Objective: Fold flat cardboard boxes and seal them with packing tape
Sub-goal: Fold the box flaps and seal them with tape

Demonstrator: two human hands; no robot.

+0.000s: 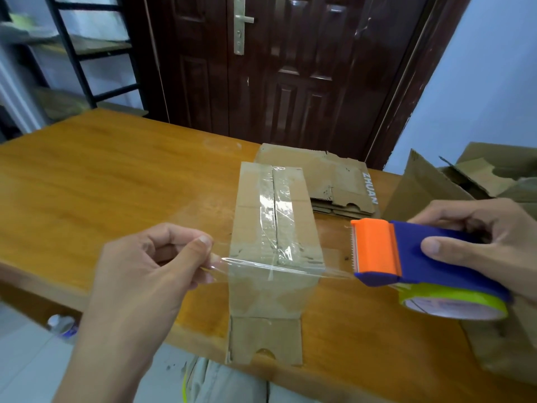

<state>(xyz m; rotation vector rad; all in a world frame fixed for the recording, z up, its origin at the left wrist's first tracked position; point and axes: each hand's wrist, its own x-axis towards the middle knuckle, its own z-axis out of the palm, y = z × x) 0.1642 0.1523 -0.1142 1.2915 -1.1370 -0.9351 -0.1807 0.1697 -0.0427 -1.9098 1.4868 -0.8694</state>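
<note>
A folded cardboard box (293, 225) stands on the wooden table (101, 184), its top seam covered by clear tape. One flap hangs down over the table's near edge. My right hand (482, 242) grips a blue and orange tape dispenser (406, 254) with a yellow-green roll, held to the right of the box. My left hand (151, 271) pinches the free end of a clear tape strip (261, 267). The strip is stretched from the dispenser's teeth across the box's near top edge.
A stack of flat cardboard boxes (328, 175) lies behind the folded one. A large open carton (465, 187) sits at the table's right end. A dark door is behind the table, a metal shelf at far left, and a plastic bottle (62, 325) on the floor.
</note>
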